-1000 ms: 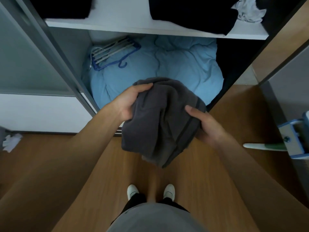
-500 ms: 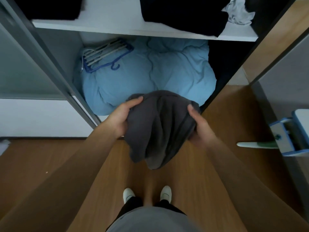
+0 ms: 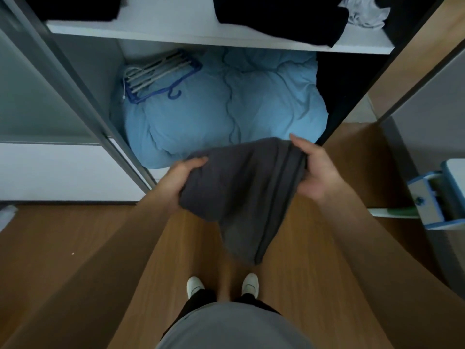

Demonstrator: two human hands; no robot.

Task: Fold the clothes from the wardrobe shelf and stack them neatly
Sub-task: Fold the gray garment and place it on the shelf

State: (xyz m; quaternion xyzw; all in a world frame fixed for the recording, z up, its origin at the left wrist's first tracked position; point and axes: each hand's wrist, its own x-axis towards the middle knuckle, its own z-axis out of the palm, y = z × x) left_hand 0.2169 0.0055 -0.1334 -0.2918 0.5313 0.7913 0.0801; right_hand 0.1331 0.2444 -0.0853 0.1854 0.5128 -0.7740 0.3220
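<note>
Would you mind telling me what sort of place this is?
Likely a bedroom, at an open wardrobe: dark clothes on its shelf, a blue duvet with hangers below, wood floor.

A dark grey garment (image 3: pixel 241 192) hangs bunched, gripped at both upper edges.

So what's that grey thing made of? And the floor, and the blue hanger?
The grey cloth looks like soft, matte fabric, maybe knit cotton: it droops and creases. The floor looks like wood or wood-look laminate: smooth, with brown grain streaks. The blue hanger is probably plastic: thin and evenly coloured.
</note>
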